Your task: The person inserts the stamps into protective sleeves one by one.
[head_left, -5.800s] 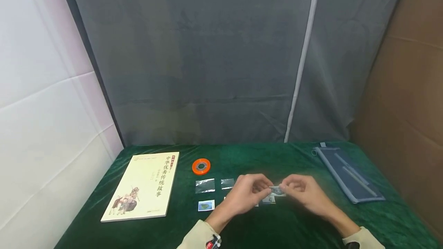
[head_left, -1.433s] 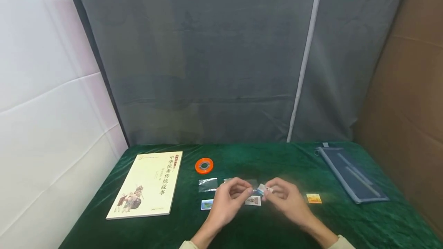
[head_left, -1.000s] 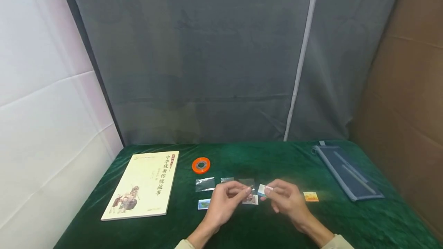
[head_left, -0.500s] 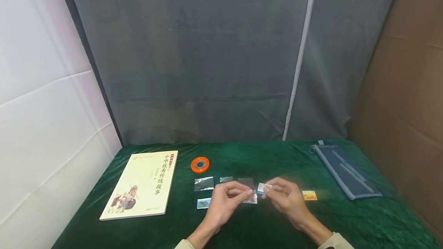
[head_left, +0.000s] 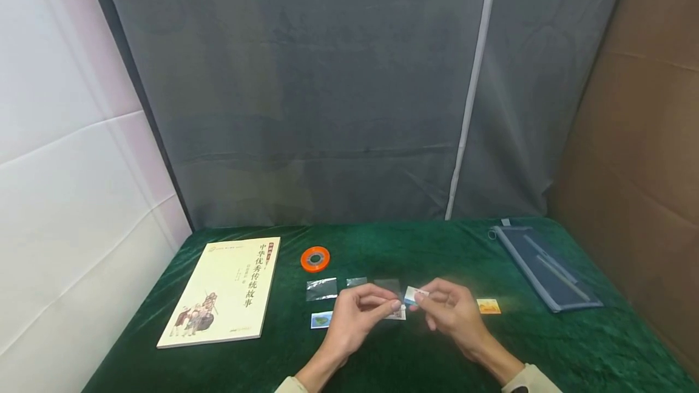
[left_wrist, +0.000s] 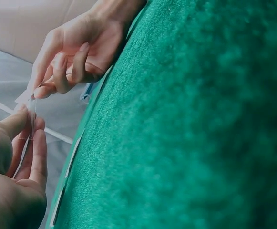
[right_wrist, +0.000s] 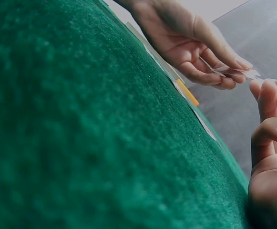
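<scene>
In the head view my right hand (head_left: 450,317) pinches a small white-and-blue stamp (head_left: 415,296) between thumb and fingers. Close on its left, my left hand (head_left: 355,320) pinches the edge of a small clear plastic sleeve (left_wrist: 32,117), seen thin and edge-on in the left wrist view. The stamp's edge meets or nearly meets the sleeve; whether it is inside I cannot tell. Below the hands lies a brownish stamp (head_left: 398,314), partly covered by the left fingers. A blue-and-green stamp (head_left: 321,320) lies left of the left hand, a yellow stamp (head_left: 488,306) right of the right hand.
Clear sleeves lie behind the hands: one at left (head_left: 322,289), a second sleeve (head_left: 357,282) and a third sleeve (head_left: 389,285). An orange tape roll (head_left: 315,259) sits behind them. A cream book (head_left: 224,293) is at left, a blue zip pouch (head_left: 546,268) at right.
Several seconds ago both hands held a small clear piece further right, with the white-and-blue stamp on the cloth. Now the right hand holds that stamp and has brought it near the left fingers.
</scene>
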`<state>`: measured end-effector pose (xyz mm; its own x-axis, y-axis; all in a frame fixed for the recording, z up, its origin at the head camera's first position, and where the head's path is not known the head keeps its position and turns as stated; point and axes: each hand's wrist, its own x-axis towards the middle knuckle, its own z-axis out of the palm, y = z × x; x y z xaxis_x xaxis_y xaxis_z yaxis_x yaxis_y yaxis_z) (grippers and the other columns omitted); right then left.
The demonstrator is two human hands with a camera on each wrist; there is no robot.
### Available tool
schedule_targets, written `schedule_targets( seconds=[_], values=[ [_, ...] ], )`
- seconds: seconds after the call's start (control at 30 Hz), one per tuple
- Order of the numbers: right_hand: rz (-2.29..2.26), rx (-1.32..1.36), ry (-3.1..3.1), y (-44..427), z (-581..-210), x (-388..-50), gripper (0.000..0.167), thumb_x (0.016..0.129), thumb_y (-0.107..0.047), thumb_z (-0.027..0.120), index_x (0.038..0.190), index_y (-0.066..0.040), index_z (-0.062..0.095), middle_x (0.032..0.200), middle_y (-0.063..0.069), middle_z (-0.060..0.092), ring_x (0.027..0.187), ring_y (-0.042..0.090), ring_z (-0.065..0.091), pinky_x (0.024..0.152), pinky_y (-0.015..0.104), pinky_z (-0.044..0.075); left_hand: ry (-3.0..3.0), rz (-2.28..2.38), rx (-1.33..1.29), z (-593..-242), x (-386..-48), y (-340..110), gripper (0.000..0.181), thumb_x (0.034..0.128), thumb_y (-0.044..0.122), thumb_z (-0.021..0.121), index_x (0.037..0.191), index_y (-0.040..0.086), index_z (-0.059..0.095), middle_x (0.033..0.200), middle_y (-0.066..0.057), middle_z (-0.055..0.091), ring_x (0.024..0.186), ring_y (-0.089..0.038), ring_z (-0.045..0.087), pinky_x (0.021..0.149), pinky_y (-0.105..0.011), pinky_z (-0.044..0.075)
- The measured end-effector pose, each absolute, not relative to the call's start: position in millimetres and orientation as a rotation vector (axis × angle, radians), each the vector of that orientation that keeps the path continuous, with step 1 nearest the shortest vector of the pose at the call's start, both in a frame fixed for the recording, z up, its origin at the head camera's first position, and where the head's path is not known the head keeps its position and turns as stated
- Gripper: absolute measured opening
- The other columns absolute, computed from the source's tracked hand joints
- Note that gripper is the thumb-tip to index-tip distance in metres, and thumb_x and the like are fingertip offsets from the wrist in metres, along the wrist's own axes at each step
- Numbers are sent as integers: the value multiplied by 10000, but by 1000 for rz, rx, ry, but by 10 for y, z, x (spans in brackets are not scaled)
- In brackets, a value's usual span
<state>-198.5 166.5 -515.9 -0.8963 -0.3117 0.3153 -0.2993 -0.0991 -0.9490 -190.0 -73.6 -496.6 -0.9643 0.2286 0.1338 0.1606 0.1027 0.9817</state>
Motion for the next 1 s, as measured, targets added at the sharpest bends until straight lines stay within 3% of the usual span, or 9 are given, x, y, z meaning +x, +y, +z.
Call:
schedule_targets(
  seconds=[0.27, 0.6, 1.0],
  values=[
    [-2154, -771, 2072, 1666, -5159, -1980, 81, 1043, -24, 677, 1001, 37, 708, 878, 338, 746, 450, 129, 533, 332, 240, 348, 2295, 2026, 416, -4979, -1906, -737, 144, 926, 270, 883, 1015, 167, 837, 953, -15, 856, 909, -125, 814, 843, -239, 633],
    [-2119, -761, 2062, 1647, -5162, -1978, 101, 1039, -33, 687, 983, 48, 711, 875, 249, 787, 467, 37, 537, 341, 260, 389, 2290, 2035, 431, -5006, -1910, -738, 138, 933, 246, 875, 1030, 158, 832, 979, -28, 855, 926, -107, 808, 849, -240, 629],
    [-2081, -814, 2065, 1654, -5169, -1977, 125, 1035, -18, 683, 925, 38, 696, 799, 127, 797, 457, 33, 537, 341, 259, 399, 2258, 2026, 456, -5008, -1911, -734, 136, 984, 272, 824, 1062, 161, 829, 1026, -31, 850, 963, -106, 799, 887, -238, 623]
  ],
)
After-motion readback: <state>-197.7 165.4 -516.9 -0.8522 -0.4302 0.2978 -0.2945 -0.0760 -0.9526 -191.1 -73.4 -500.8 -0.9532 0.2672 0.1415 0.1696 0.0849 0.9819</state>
